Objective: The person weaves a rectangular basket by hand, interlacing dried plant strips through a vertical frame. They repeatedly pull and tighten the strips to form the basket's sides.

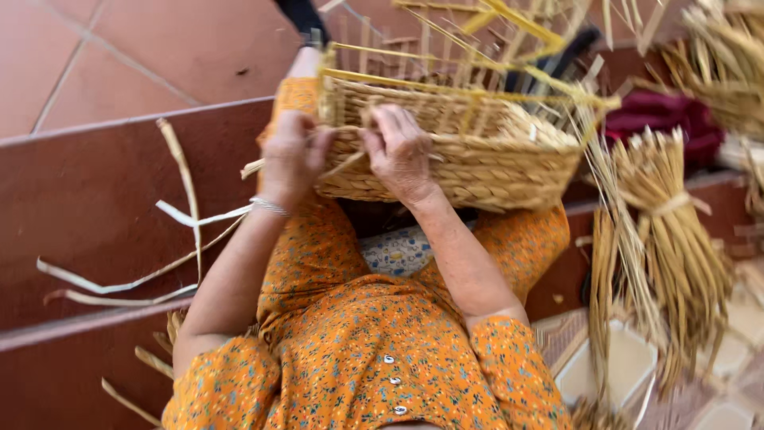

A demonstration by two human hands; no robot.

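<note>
1. Nearest the camera: orange flowered dress [358, 366] with small pale buttons down the front, covering the lap and both upper arms.
2. Left hand [291, 156]: pressed against the near left corner of the woven basket [477, 163], fingers curled round a flat straw strand [253, 167] that juts out past the basket's edge; thin silver bracelet [269, 207] on the wrist.
3. Right hand [400, 151]: laid palm-down over the near rim of the basket, fingers bent and gripping the woven wall, just beside the left hand but not touching it.
4. Basket: resting on the knees, tilted slightly, lower walls tightly woven, loose upright stakes [446, 48] sticking out of the unfinished top.
5. Scattered on the dark red step [87, 207] to the left: long pale straw strips [183, 215], bent and crossing one another.
6. To the right: tied bundle of straw [672, 231] standing on pale floor tiles [629, 362], bound near its top with a flat band.
7. Behind that bundle: dark red cloth [660, 115], partly hidden by straw.
8. No packages, labels or signs to tell of.
</note>
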